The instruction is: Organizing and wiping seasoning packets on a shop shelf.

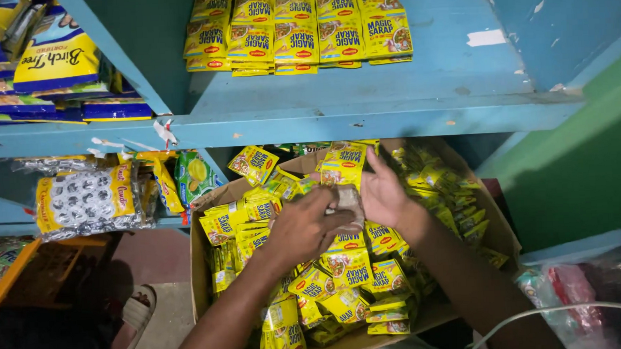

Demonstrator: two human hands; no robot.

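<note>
A brown cardboard box (201, 270) below the shelf holds several strips of small yellow seasoning sachets (342, 271). Both hands are over the box. My left hand (302, 227) and my right hand (383, 192) together grip one strip of yellow sachets (344, 167), which rises from between the fingers towards the shelf edge. On the blue shelf (363, 99) above, several rows of the same yellow sachets (297, 32) lie flat at the back left of the board.
Left shelves hold yellow-and-blue packets (54, 63) and a clear bag of small dark-and-white packs (85, 200). A green packet (193, 174) hangs beside the box. A sandalled foot (138, 307) stands at lower left. Plastic bags (574, 288) and a white cable (554, 312) lie at lower right.
</note>
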